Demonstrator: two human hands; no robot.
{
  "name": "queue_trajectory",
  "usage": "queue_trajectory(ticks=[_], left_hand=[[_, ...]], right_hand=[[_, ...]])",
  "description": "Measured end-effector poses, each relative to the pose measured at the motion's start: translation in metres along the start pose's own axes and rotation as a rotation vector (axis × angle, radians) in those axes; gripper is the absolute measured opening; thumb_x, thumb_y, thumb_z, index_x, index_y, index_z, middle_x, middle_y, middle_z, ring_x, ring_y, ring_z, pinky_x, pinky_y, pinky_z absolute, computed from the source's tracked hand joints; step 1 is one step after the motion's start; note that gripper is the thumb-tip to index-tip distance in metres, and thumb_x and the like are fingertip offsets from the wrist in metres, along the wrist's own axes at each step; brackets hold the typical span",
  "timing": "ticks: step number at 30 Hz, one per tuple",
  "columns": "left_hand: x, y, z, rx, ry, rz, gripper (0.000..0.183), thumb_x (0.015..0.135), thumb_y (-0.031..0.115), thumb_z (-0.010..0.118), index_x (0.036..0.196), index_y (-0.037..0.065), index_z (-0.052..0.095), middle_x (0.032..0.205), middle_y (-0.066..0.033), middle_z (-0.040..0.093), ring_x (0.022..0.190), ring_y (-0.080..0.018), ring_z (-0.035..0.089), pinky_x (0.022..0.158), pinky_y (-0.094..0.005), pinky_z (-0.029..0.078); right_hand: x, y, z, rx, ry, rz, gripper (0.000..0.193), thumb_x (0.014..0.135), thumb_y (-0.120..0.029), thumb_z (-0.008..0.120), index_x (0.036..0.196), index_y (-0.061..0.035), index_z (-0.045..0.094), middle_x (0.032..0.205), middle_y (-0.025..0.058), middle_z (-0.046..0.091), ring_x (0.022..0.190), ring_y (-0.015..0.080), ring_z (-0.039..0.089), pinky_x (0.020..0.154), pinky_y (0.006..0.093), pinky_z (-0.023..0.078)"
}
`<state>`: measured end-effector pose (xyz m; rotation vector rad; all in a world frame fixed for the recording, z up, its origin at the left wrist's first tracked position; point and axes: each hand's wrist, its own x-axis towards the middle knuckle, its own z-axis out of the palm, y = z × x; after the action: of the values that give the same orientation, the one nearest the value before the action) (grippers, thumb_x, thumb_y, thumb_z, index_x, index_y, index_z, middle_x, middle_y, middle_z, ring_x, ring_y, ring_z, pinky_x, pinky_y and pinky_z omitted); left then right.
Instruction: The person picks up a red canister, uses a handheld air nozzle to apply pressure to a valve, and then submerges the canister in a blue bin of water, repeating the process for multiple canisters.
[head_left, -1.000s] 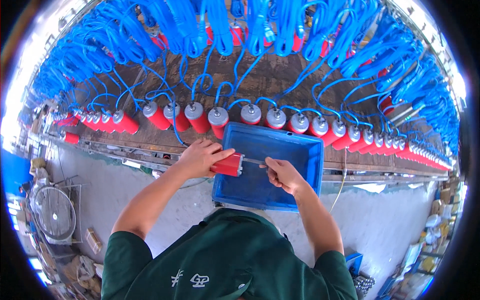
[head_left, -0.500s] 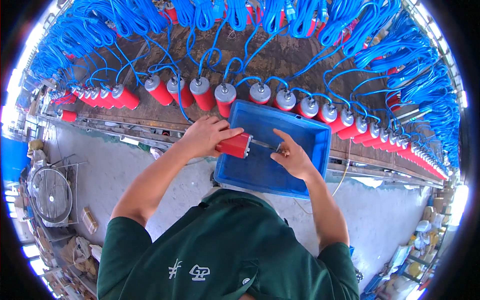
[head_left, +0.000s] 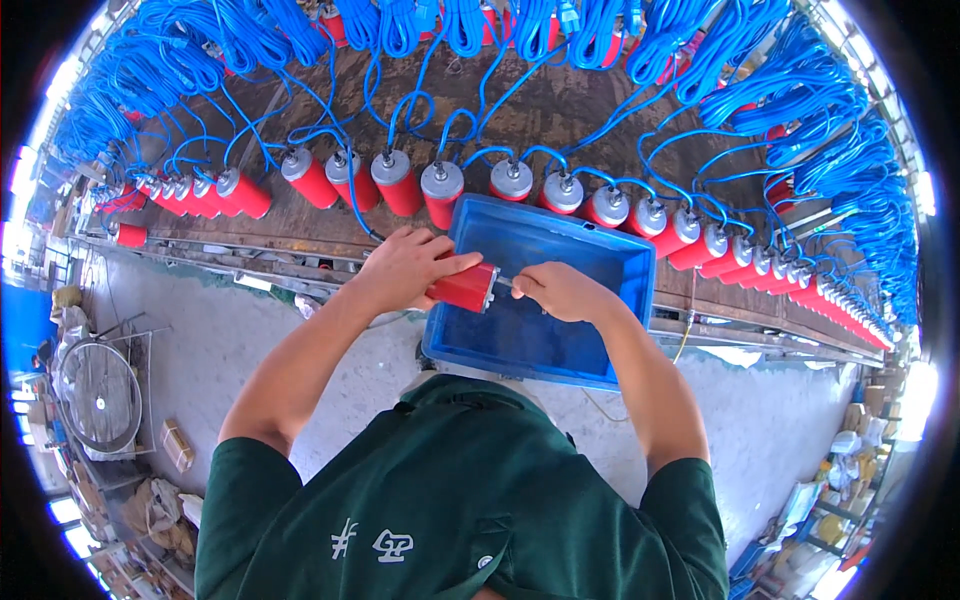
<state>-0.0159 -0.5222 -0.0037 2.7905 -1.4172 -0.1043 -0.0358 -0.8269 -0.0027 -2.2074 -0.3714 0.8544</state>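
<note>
My left hand is closed around a red cylinder that lies on its side, its metal-capped end facing right. Against that end sits a slim metal rod, whose exact kind I cannot make out. My right hand has its fingers curled around the rod's other end, thumb toward the cylinder. Both hands work above the near left part of a blue plastic crate. A blue cable runs down to behind my left hand.
Red cylinders with grey tops stand in a long curved row along the brown workbench, each with a blue cable. Coiled blue cables are heaped behind them. A round fan stands on the floor at left.
My right hand has turned and closed: its spread fingers are now curled around the rod, nearer the cylinder. My left hand keeps hold of the cylinder almost in place.
</note>
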Motion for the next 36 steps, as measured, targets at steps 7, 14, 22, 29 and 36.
queue_trajectory(ticks=[7,14,22,29,36], left_hand=[[-0.002,0.002,0.0,0.009,0.008,-0.011,0.104,0.069,0.037,0.093,0.16,0.036,0.043,0.13,-0.0032,0.063,0.122,-0.0274,0.061,0.105,-0.0453,0.05],[-0.002,0.003,0.002,-0.008,-0.001,-0.022,0.103,0.067,0.035,0.093,0.159,0.036,0.046,0.129,-0.0037,0.064,0.121,-0.0277,0.062,0.105,-0.0447,0.051],[-0.002,0.003,0.004,0.017,0.025,-0.015,0.102,0.069,0.037,0.092,0.159,0.036,0.046,0.129,-0.0042,0.064,0.121,-0.028,0.062,0.108,-0.0457,0.05],[0.0,0.002,0.0,0.006,-0.038,-0.006,0.102,0.069,0.038,0.092,0.16,0.036,0.045,0.131,-0.0043,0.063,0.122,-0.0282,0.061,0.108,-0.0464,0.049],[-0.001,0.0,0.002,0.001,-0.01,-0.01,0.103,0.069,0.038,0.092,0.16,0.036,0.045,0.13,-0.0043,0.063,0.122,-0.0282,0.061,0.108,-0.0467,0.049]], right_hand=[[0.009,-0.007,-0.001,-0.221,0.08,-0.019,0.031,0.1,-0.032,0.074,0.108,-0.0018,0.071,0.097,0.0127,0.075,0.085,0.0266,0.072,0.077,0.041,0.056],[0.011,-0.011,-0.007,-0.011,-0.127,0.151,0.04,0.108,-0.041,0.059,0.108,-0.0026,0.07,0.101,0.0077,0.074,0.089,0.0218,0.073,0.079,0.0394,0.058],[0.006,-0.017,-0.001,-0.182,0.025,-0.014,0.037,0.107,-0.038,0.058,0.104,-0.0022,0.068,0.095,0.0127,0.074,0.092,0.0269,0.073,0.081,0.0416,0.055],[0.013,-0.017,-0.014,-0.076,-0.184,0.095,0.028,0.1,-0.029,0.071,0.104,-0.0016,0.066,0.104,0.0155,0.077,0.096,0.0317,0.075,0.084,0.0452,0.056],[0.009,-0.017,0.0,-0.308,0.014,0.007,0.036,0.102,-0.037,0.069,0.11,-0.0021,0.069,0.108,0.0188,0.077,0.107,0.0387,0.071,0.09,0.0479,0.054]])
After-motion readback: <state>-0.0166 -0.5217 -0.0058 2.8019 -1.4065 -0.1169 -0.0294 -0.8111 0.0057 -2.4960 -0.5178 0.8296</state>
